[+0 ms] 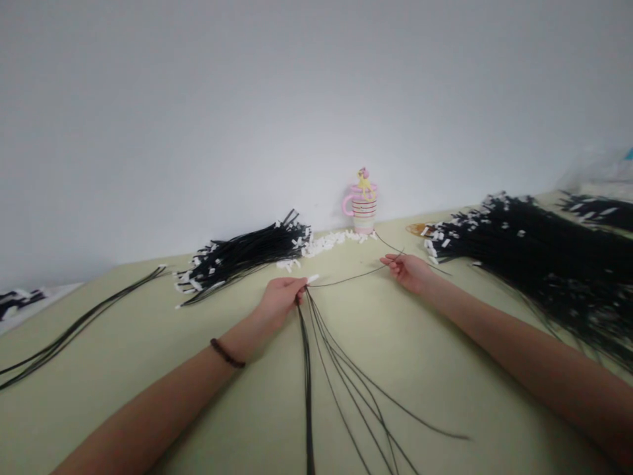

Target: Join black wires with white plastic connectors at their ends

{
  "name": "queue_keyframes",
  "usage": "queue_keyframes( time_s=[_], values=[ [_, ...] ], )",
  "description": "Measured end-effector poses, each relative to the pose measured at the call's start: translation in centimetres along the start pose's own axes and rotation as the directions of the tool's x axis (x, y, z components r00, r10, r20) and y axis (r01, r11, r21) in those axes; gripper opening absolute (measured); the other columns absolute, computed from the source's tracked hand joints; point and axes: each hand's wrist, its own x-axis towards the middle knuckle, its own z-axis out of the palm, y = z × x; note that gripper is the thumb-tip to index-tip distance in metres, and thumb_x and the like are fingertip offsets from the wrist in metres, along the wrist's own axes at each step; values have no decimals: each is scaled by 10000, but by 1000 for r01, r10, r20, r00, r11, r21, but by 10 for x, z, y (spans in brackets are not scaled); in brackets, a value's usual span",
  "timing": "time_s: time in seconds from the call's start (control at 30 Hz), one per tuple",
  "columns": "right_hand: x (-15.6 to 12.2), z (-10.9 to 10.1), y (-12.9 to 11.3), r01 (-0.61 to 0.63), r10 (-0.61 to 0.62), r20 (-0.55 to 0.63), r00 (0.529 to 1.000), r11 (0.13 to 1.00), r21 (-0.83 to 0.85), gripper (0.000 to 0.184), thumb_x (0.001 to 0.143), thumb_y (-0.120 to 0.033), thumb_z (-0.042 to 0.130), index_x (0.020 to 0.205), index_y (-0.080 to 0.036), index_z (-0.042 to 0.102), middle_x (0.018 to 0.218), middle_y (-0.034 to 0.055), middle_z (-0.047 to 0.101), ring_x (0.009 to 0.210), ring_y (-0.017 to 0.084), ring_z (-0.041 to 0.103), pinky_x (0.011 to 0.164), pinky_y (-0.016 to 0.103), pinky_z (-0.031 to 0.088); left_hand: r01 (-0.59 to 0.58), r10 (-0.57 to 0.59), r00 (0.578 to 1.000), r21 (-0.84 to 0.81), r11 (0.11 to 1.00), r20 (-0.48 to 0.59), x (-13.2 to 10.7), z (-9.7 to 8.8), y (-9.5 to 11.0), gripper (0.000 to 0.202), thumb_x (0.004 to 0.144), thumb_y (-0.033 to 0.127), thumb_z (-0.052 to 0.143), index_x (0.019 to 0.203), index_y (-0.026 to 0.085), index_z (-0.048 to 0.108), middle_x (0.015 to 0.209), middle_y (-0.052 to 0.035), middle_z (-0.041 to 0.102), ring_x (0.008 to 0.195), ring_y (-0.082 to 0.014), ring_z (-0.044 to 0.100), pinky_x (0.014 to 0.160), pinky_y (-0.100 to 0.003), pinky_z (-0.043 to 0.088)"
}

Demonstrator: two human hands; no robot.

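Note:
My left hand (281,298), a dark beaded bracelet on its wrist, pinches several thin black cords (307,369) near their upper ends. The cords hang and fan out over the pale green table towards me. A small white tube-like piece (312,279) sticks out at the left fingertips. One thin cord (349,277) runs from there across to my right hand (406,270). The right fingers are closed around that cord, and its free end pokes out above them. Exactly how the white piece sits on the cords is hidden by the left fingers.
Loose white pieces (331,243) lie by a pink striped mug (364,210) at the wall. A bundle of black cords with white ends (242,254) is behind my left hand; a larger heap (548,257) lies right. Several loose cords (84,323) stretch along the left.

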Motion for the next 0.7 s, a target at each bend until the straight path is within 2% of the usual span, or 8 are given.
queue_keyframes(
  time_s=[0.13, 0.2, 0.3, 0.4, 0.5, 0.6, 0.7],
  values=[
    [-1, 3, 1, -7, 7, -35, 999, 1000, 16, 206, 737, 14, 312, 724, -106, 480, 717, 101, 588, 527, 66, 527, 481, 170, 450, -7, 8, 999, -10, 1000, 52, 4, -7, 1, 236, 584, 298, 682, 634, 83, 599, 532, 17, 466, 479, -59, 421, 466, -197, 322],
    [-5, 6, 3, 52, -52, -37, 998, 999, 5, 162, 772, -48, 343, 748, -117, 488, 669, 64, 574, 499, 60, 508, 457, 163, 425, -39, 40, 996, -16, 999, 77, 3, -8, 1, 241, 589, 307, 679, 639, 83, 606, 535, 12, 471, 482, -59, 421, 463, -196, 320],
    [-12, 11, 9, 153, -153, 14, 988, 987, -48, 87, 771, -151, 446, 797, -128, 526, 581, 6, 542, 400, 39, 416, 371, 149, 315, -44, 47, 991, -28, 999, 123, 2, -8, -1, 251, 591, 311, 682, 650, 77, 612, 542, 3, 478, 492, -62, 423, 468, -198, 326],
    [-19, 16, 16, 228, -218, 74, 973, 957, -181, 102, 718, -197, 518, 787, -126, 544, 539, -12, 536, 367, 38, 381, 352, 157, 250, -31, 37, 990, -48, 998, 139, 5, -9, -2, 248, 601, 304, 678, 658, 72, 610, 553, -1, 480, 498, -62, 424, 475, -197, 328],
    [-30, 20, 21, 260, -255, 63, 965, 899, -353, 112, 707, -230, 494, 743, -131, 533, 572, 2, 557, 389, 53, 407, 382, 177, 288, -39, 49, 992, -83, 996, 114, 3, -10, -3, 232, 620, 301, 665, 658, 80, 606, 555, 7, 469, 502, -59, 418, 482, -193, 324],
    [-55, 23, 25, 258, -266, 35, 963, 881, -396, 142, 700, -259, 487, 705, -131, 550, 628, 18, 563, 447, 64, 434, 430, 195, 324, -37, 45, 996, -109, 993, 74, -15, -10, -5, 220, 629, 312, 655, 625, 100, 597, 549, 16, 460, 500, -57, 405, 470, -188, 309],
    [-94, 27, 30, 217, -184, 119, 976, 885, -412, 177, 687, -283, 510, 694, -124, 588, 637, 17, 547, 467, 66, 422, 442, 205, 312, 86, -74, 991, -106, 991, 113, -52, -8, -6, 230, 631, 330, 656, 652, 105, 614, 565, 9, 467, 510, -66, 410, 472, -193, 316]
  ],
)
